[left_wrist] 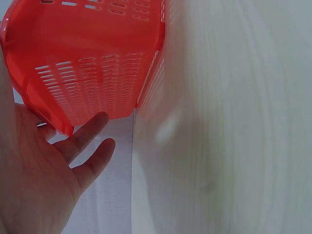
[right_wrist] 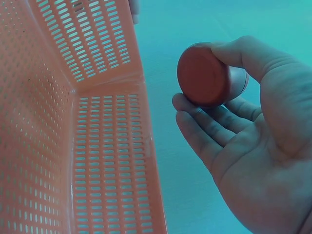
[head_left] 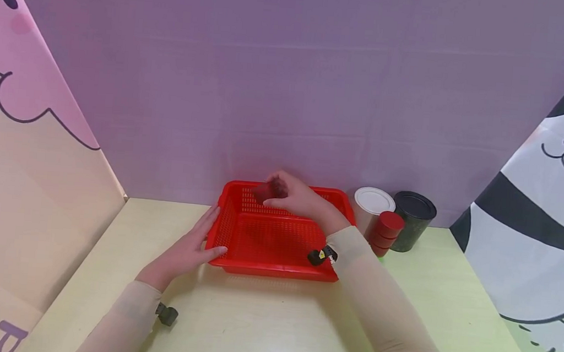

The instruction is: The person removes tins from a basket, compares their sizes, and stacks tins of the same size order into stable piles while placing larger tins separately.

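Note:
A red slotted plastic basket sits on the pale table against the back wall. My left hand holds its left rim, thumb over the front corner and fingers along the outside. Those fingers reach lightly bent beneath the rim in the left wrist view. Above the basket's back part, my right hand grips a small round jar with a dull red lid. Thumb and fingertips pinch it, the lid facing away from the palm. The jar's far side is hidden by the hand.
Right of the basket stand a tin with a white lid and a dark tin with a black lid. A stack of red round pieces stands before them, something green at its base. The purple wall rises close behind.

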A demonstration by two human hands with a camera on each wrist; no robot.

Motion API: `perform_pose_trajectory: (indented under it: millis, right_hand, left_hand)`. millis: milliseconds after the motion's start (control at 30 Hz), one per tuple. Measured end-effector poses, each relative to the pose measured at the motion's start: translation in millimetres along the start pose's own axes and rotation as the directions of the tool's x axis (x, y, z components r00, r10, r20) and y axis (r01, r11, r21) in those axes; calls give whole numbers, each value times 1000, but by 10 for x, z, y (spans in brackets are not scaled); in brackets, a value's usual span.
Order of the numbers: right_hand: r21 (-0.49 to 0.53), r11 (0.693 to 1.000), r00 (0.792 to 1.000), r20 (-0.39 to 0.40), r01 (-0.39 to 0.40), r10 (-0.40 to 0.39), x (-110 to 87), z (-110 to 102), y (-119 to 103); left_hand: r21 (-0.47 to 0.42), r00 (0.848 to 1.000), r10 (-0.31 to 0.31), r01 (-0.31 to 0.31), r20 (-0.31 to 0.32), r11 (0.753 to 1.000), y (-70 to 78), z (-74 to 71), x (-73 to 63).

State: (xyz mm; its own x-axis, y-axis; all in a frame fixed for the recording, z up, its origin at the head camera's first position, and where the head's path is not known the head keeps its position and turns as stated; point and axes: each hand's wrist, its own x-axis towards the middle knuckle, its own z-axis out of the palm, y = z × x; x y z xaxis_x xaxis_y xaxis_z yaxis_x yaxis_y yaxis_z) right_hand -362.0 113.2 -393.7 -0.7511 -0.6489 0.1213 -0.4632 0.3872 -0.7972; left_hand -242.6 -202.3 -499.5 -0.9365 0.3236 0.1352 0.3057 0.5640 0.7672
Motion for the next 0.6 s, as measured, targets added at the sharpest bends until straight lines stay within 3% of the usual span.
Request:
perform_pose_trajectory:
  millis: [600]
  right_hand:
    - [91, 995, 995, -88, -30, 38, -432, -59, -56]
  left_hand:
    - [16, 1000, 0, 0, 0, 1000, -15, 6, 8]
